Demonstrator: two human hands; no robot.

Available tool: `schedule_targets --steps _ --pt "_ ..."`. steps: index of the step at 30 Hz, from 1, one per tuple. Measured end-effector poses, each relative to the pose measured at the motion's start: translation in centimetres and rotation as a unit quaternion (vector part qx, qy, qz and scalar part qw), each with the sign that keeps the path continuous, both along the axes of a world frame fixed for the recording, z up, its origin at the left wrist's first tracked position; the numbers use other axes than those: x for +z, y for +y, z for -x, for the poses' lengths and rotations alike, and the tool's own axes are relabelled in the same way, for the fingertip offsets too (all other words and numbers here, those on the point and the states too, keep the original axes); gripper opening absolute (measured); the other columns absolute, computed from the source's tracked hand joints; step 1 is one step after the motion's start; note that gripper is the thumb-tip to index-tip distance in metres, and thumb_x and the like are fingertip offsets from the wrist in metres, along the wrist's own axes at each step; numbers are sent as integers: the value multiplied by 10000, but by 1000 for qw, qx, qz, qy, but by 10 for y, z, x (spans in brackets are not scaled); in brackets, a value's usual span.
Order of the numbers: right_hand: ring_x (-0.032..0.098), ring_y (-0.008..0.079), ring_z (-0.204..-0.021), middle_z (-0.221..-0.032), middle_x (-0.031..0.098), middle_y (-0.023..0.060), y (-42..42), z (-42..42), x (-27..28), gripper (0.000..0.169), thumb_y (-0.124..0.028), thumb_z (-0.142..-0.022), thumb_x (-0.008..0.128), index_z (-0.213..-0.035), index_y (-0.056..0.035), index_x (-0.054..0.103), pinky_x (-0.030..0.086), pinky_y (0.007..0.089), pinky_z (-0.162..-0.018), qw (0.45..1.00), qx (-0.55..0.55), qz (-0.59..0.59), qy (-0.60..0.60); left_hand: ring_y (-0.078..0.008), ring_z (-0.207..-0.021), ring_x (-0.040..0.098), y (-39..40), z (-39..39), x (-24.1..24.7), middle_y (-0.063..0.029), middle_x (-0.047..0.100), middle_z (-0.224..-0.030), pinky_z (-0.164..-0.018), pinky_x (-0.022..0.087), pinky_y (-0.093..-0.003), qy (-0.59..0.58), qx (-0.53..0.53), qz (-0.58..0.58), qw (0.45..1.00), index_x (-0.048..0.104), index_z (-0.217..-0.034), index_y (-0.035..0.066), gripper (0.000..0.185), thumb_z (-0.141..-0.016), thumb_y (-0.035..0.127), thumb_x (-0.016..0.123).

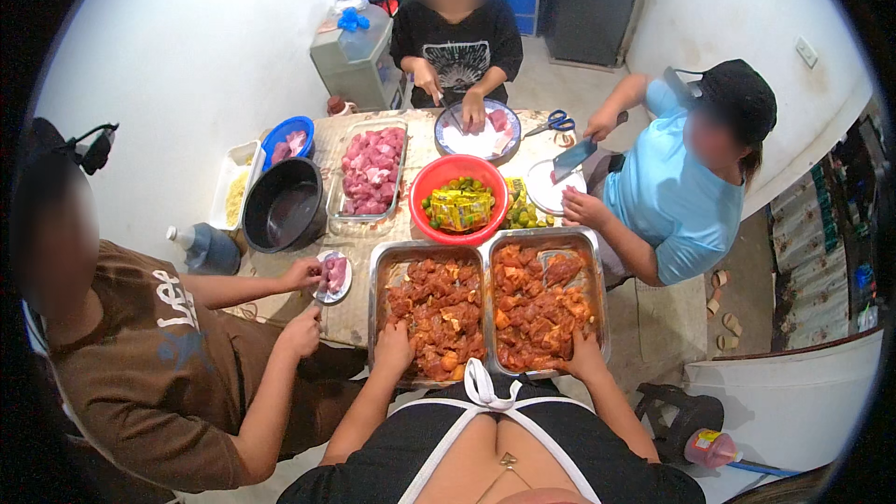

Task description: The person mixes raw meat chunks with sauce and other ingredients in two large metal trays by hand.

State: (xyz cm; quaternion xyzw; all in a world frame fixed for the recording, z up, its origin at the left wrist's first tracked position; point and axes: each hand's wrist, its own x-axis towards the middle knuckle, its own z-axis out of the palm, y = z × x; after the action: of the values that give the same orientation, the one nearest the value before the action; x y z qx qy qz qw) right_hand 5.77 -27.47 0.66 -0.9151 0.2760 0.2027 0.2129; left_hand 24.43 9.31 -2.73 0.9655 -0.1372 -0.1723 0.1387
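Observation:
Two rectangular metal trays sit side by side at the table's near edge. Chunks of raw meat (441,308) in an orange-red marinade fill the left tray (373,287). More marinated meat (528,315) lies in the right tray (602,294). My left hand (393,346) reaches over the near left corner of the left tray, its fingertips at the meat. At the near right corner of the right tray, my right hand (586,355) has its fingers partly hidden against the meat and rim. Whether either hand grips anything is unclear.
Beyond the trays stand a red basin (418,220) of green citrus and yellow packets, a glass dish (334,206) of cut meat and a black basin (283,206). Three people sit around the table; a cleaver (574,157) is at the right and a knife (451,117) opposite. Scissors (553,122) lie nearby.

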Motion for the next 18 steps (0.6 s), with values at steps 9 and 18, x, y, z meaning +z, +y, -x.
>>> schedule_targets --steps 9,18 --pt "385 475 -1285 -1478 174 343 23 -4 -30 1229 -374 -503 918 -1427 -6 197 407 468 -1038 993 -43 45 -97 -436 -1123 539 6 16 8 -329 504 -1187 -939 468 -469 142 71 -26 987 473 -1260 -50 847 -759 596 695" --pt "611 427 -911 -932 612 242 43 -28 -44 655 -212 -590 855 -1073 -12 462 506 470 -783 975 -105 -79 -181 -462 -1109 546 -10 22 7 -367 354 -1295 -922 493 -452 149 84 -4 985 321 -1303 -29 1036 -595 532 829"
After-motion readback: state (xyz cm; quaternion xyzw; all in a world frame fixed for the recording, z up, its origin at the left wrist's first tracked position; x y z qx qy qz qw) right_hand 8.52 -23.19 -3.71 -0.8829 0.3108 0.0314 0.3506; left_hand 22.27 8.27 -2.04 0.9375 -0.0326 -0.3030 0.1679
